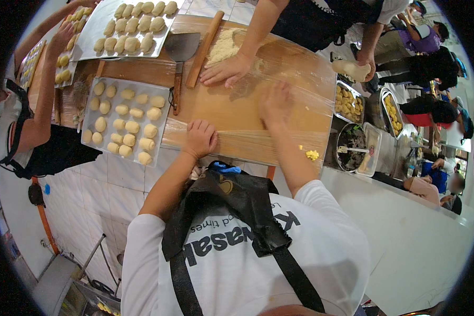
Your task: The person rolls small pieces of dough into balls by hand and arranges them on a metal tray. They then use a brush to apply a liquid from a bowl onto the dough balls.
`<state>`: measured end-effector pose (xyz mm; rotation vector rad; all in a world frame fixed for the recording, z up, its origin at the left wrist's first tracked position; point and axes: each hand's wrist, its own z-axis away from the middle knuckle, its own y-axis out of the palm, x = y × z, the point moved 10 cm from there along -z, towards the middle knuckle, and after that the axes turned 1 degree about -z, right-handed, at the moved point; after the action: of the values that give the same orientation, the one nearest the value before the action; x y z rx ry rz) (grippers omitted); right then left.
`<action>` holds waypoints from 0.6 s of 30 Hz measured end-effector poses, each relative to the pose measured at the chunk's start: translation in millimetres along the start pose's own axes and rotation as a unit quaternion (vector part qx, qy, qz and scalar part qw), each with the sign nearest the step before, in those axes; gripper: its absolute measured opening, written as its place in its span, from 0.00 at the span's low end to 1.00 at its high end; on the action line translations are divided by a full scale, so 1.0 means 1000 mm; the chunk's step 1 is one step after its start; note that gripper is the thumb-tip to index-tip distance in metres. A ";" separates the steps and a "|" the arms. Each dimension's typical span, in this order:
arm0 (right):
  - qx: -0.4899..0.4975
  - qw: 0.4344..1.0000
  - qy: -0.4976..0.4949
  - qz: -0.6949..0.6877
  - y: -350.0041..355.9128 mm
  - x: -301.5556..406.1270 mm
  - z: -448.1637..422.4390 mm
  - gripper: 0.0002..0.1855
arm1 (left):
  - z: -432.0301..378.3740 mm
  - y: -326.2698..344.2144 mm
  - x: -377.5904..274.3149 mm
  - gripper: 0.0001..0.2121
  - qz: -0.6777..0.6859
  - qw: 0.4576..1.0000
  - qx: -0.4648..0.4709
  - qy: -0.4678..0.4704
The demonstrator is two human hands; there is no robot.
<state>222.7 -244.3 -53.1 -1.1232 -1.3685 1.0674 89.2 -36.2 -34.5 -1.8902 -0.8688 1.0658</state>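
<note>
My left hand (201,138) rests with curled fingers on the near edge of a wooden worktable (229,110) covered in clear plastic film. I see nothing held in it. My right hand (276,103) is blurred over the tabletop, right of the middle, and its finger pose is unclear. Left of my left hand, a tray (136,87) carries rows of pale rolled dough pieces (132,127). Beyond my hands lie a wooden rolling pin (205,49), a broad metal scraper with a wooden handle (181,47) and a heap of crumbly flour mixture (223,45). Yellow bits (312,154) sit near the right corner.
Across the table, a co-worker's hand (227,71) presses the tabletop; their other hand (366,65) holds a dough piece (351,70). Another tray of dough (102,23) lies far left, near a second co-worker's arm (43,87). Filled pans (349,100) and a bowl (351,147) stand right.
</note>
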 end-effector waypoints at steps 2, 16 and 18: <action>-0.020 0.993 -0.087 -0.072 0.004 0.033 0.026 0.36 | -0.001 0.001 0.000 0.06 -0.001 1.000 0.010 -0.004; -0.010 0.998 0.005 -0.060 -0.019 0.004 -0.001 0.33 | -0.004 -0.006 -0.003 0.05 0.001 1.000 -0.013 0.004; -0.016 0.996 -0.076 -0.033 -0.011 0.030 0.024 0.32 | -0.004 -0.005 -0.001 0.06 -0.003 1.000 0.009 -0.007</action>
<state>196.5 -216.9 -38.8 -1.0292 -1.5357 1.1054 91.5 -35.5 -28.2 -1.8679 -0.8687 1.0805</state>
